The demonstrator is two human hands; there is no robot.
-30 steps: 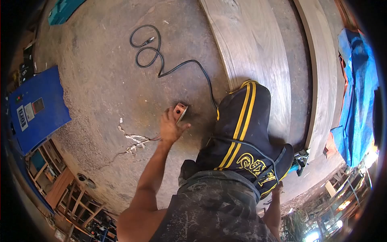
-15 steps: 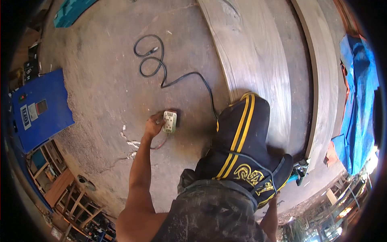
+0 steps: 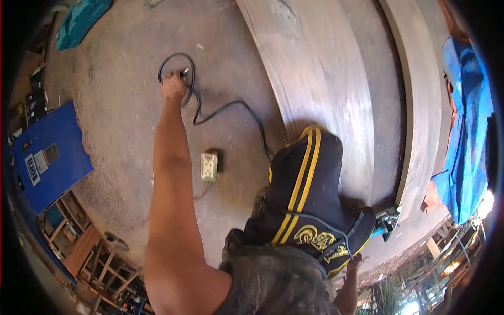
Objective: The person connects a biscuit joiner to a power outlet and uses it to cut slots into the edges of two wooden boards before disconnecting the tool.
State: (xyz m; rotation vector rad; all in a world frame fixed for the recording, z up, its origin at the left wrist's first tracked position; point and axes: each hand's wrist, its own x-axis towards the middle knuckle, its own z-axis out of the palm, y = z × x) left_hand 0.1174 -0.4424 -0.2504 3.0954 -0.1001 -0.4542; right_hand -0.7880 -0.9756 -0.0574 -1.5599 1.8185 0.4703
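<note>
Fingers (image 3: 169,77) of the left hand (image 3: 173,89) curl at the cord's plug (image 3: 185,72), eleven o'clock in view; I can't tell if they pinch. Grabbing seems underway, needing a snug grip. Socket box (image 3: 208,166): nine o'clock. Right hand (image 3: 355,260): half past four, fingers unclear.

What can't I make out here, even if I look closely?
All in the head view:
Left hand: its back hides the exact hold at the plug.
Right hand: too small and blurred to tell its grip.
Teal tool: partly behind the trousers.
Wide plank: far end cut off, top edge.
</note>
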